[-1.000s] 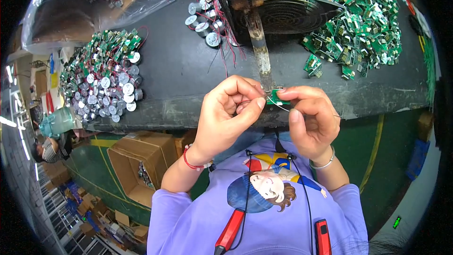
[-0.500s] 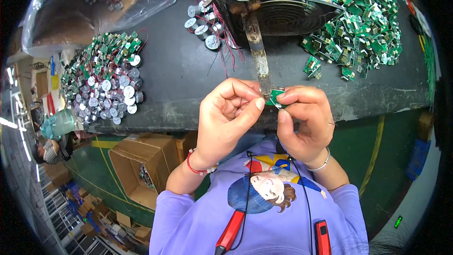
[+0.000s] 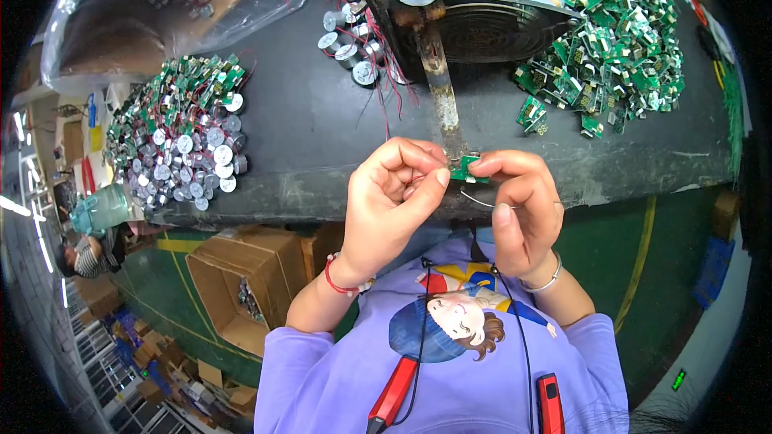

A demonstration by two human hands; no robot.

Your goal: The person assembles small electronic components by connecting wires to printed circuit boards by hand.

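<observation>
Since the earlier frames little has shifted: our hands have stayed pressed together at the centre of the frame, only edging slightly, with the small green circuit board (image 3: 464, 168) still between them. Our left hand (image 3: 392, 197) and right hand (image 3: 519, 202) are both pinched on the board, fingertips meeting over the front edge of the dark worktop (image 3: 305, 128). We judge the board light, stiff and brittle (the thin wires trailing from it look easy to snap), so we would take it by its bare edges, not by the leads. The heap of finished boards with silver discs (image 3: 181, 137) lies at the left of the frame, the pile of bare green boards (image 3: 619, 48) at upper right.
</observation>
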